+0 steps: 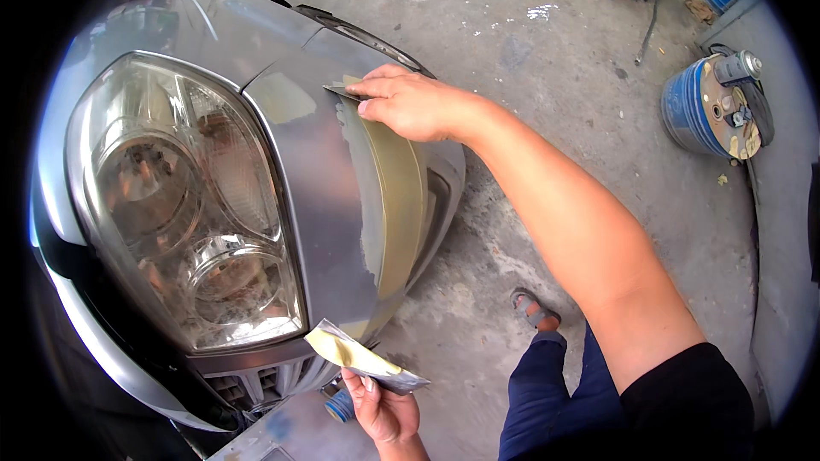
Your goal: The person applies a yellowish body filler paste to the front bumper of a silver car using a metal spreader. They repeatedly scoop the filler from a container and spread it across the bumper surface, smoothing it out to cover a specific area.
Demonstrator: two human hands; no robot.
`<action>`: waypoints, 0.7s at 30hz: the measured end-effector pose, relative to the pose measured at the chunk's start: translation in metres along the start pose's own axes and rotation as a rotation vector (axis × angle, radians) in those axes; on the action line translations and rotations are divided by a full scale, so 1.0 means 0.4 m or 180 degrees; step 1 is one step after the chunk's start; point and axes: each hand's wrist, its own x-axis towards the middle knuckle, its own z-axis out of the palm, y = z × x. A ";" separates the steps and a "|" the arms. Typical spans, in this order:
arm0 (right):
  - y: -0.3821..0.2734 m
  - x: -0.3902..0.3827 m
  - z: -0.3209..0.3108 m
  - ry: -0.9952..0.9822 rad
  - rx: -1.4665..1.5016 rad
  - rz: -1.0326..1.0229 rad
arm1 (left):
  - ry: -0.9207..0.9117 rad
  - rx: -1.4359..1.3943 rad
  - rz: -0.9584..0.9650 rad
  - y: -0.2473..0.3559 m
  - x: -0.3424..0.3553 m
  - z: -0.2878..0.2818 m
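- The thin spreader (339, 92) is gripped between the thumb and fingers of the right hand (414, 106), and its edge is held at the far end of a yellowish putty strip (400, 205).
- The strip is laid along the right side of the silver-grey bumper (329, 175), and is bordered on its left by a ragged dull grey band (369, 235).
- A smaller pale patch (282, 98) is seen to the left of the spreader.
- The flat plate (412, 383) is pinched in the left hand (387, 414) at the near end of the bumper; yellow putty (336, 347) is spread on it.
- The clear headlight (188, 213) is set left of the bumper.
- On the far right, a spray can (737, 67) is rested on a blue drum (688, 111).
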 end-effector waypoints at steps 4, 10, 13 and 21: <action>-0.044 -0.164 0.070 0.0367 0.0053 0.0104 | -0.0080 -0.0061 -0.0058 0.005 -0.010 -0.026; -0.072 -0.320 0.240 0.1210 -0.0338 -0.0035 | -0.0175 -0.0109 -0.0083 0.022 -0.026 -0.094; -0.081 -0.357 0.325 0.1498 -0.0443 -0.0055 | 0.0195 -0.0198 0.0067 0.025 -0.045 -0.116; -0.072 -0.430 0.563 0.2095 -0.0879 -0.0161 | -0.0077 -0.0231 0.0021 0.054 -0.070 -0.267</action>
